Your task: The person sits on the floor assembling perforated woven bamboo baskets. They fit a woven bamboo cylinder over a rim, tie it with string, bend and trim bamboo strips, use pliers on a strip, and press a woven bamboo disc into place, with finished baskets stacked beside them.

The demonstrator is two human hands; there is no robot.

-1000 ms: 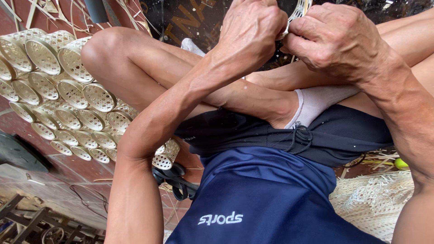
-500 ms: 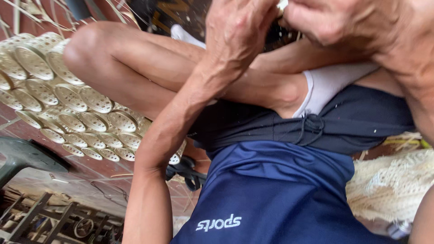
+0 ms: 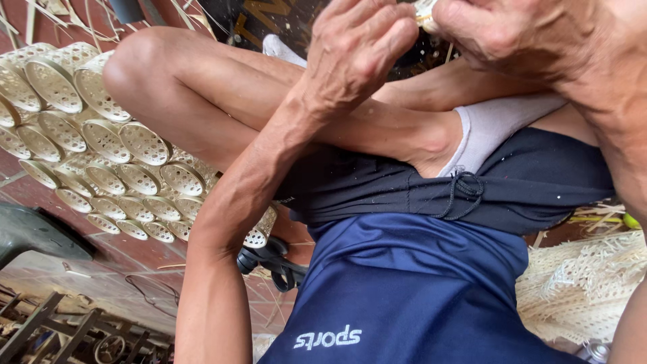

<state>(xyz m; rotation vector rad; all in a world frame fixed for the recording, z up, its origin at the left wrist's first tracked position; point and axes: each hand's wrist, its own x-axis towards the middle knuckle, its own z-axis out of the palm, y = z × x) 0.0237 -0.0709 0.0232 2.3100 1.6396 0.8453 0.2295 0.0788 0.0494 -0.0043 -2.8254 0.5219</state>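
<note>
The head camera looks steeply down over the person's own lap, with both hands raised close to the lens at the top edge. The left hand (image 3: pixel 360 47) is curled into a loose fist, its fingers bent inward and pressed toward a small pale woven piece (image 3: pixel 424 15) that shows only as a sliver between the two hands; how much of it the fingers hold cannot be told, since most of it is hidden. The right hand (image 3: pixel 512 34) meets it from the other side, fingers closed and pinching the same pale piece at its edge, the two hands almost touching. Below them lie the person's crossed bare legs, a white sock (image 3: pixel 495 125) on the foot resting across dark shorts (image 3: pixel 526 189) with a knotted drawstring, and beneath that a blue shirt (image 3: pixel 411 290). To the left, on the reddish tiled floor (image 3: pixel 114 259), stand rows of small round woven bamboo baskets (image 3: pixel 101 135), stacked on their sides in overlapping lines with their open-weave bottoms facing the camera. A dark grey plastic stool (image 3: pixel 37 232) sits at the far left edge, near the baskets. At the lower right, just beside the shirt, lies a loose sheet of pale woven mesh (image 3: pixel 586 290), with thin bamboo strips scattered around it.
</note>
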